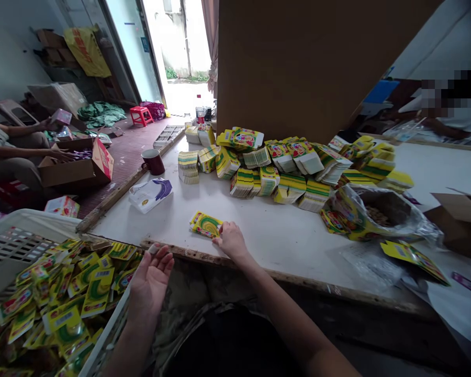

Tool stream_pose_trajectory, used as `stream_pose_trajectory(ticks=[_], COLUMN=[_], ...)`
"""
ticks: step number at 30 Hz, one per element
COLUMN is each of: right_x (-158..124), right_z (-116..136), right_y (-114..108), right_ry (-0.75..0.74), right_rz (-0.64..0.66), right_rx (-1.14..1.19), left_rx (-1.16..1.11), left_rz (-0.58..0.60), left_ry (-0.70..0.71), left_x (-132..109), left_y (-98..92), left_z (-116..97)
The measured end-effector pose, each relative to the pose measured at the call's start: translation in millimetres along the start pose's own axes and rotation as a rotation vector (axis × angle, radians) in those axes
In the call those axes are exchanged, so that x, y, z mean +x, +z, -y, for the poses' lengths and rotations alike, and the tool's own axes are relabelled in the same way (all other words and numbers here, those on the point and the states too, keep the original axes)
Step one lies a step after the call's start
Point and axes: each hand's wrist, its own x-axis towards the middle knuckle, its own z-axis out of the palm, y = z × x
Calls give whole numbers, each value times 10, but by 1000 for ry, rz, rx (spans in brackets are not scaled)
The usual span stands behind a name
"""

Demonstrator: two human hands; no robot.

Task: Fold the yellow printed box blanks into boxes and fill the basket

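My right hand (232, 242) grips the right end of a small flat yellow carton (206, 225) with a green ring pattern, which lies on the white tabletop (267, 230) near its front edge. Palm up, my left hand (149, 285) hovers by the wooden table edge, its fingers loosely curled and apart. Something pale sits at a fingertip of that hand, too small to name. Below and left of it, a white plastic crate (112, 324) holds many yellow packs (98, 285). Bundles of flat yellow cartons (288, 186) are stacked across the table ahead.
A mug (153, 162) and a white-and-purple box (151, 195) stand left on the table. At right are an opened printed bag (361, 214) with small brown pieces, and a cardboard box (461, 220). A large brown board (298, 68) rises behind. People sit at far left and right.
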Motion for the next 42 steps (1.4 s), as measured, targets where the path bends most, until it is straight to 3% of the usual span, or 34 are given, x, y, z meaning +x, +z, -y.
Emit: stream_pose_trajectory(ticks=[7, 13, 17, 21, 25, 28, 31, 35, 39, 42], right_x=[14, 44, -32, -377, -804, -989, -1046, -1008, -892, -784], right_z=[-9, -66, -86, 54, 303, 427, 466, 438, 358, 292], right_y=[33, 72, -63, -221, -167, -35, 50, 28, -74, -158], right_ry=[-33, -58, -132, -281, -437, -377, -275, -230, -292, -311], right_rz=[-2, -17, 41, 185, 354, 376, 387, 308, 140, 78], right_rx=[96, 286, 421, 516, 606, 757, 785, 835, 839, 824], left_rx=[273, 371, 376, 193, 72, -34, -23, 134, 210, 250], left_rz=[196, 345, 438, 395, 339, 287, 209, 177, 256, 204], left_ry=[-206, -296, -298, -27, 157, 222, 190, 135, 202, 234], left_x=[-50, -70, -79, -134, -240, -284, -278, -266, -257, -210], left_y=[-36, -46, -47, -6, 97, 162, 182, 182, 167, 107], left_z=[239, 344, 366, 404, 357, 284, 253, 272, 306, 320])
